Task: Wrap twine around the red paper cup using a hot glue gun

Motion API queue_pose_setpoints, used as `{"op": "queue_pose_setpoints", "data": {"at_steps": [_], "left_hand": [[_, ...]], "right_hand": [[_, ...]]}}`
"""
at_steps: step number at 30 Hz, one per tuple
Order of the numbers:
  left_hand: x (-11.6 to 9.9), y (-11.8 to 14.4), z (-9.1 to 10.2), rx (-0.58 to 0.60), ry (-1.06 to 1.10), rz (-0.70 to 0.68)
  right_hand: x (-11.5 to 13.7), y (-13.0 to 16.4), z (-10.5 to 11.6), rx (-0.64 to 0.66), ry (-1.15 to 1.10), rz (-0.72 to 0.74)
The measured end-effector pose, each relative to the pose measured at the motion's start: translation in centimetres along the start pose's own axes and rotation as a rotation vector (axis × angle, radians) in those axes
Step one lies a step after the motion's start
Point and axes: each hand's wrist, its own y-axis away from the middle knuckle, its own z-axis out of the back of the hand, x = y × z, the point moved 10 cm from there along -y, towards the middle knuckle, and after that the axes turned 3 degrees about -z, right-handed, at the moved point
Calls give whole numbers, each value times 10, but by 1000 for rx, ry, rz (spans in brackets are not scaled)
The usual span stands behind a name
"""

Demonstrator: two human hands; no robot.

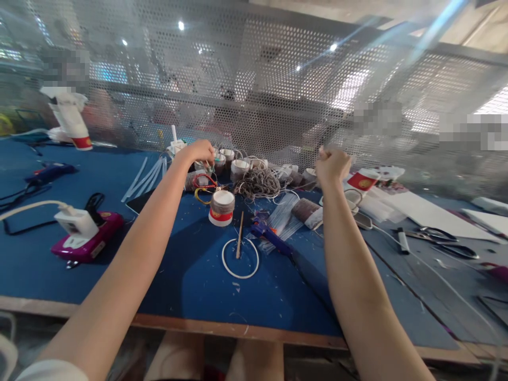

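Note:
My left hand [199, 152] reaches over a row of white cups [240, 168] at the back of the table, its fingers bent down and closed. What they grip, if anything, is too small to make out. My right hand [333, 165] is raised in a fist to the right of the cups; its contents are hidden. Between my forearms stands a red-and-white paper cup [220, 217] with brown cord wound round its upper part. Scissors with red and yellow handles [204, 181] lie behind it. A tangle of brown cord [257, 183] rests between my hands.
A blue glue gun [273, 236], wooden stick [240, 235] and white ring [240, 277] lie in front. Glue sticks [145, 180] and a purple power strip [89, 243] are left. Black scissors [446, 241] and a marker [403, 241] lie right. A perforated metal screen [254, 79] stands behind.

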Motion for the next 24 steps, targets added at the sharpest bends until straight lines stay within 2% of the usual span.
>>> {"op": "queue_pose_setpoints", "data": {"at_steps": [3,8,11,13,18,21,24], "left_hand": [[0,-9,-5,-38,-29,8],[-19,-15,-13,-103,-47,-87],[-34,-15,-15,-124,0,-198],[-47,-16,-19,-99,75,-282],[-90,-17,-44,63,450,-510],[-108,-12,-51,32,446,-549],[-112,-5,-47,-15,351,-523]], "right_hand": [[22,3,-5,72,-100,124],[83,37,-32,447,-424,311],[110,59,-37,583,-517,397],[119,67,-37,613,-552,423],[130,77,-38,668,-628,440],[135,81,-38,699,-668,441],[132,75,-29,632,-696,437]]}}
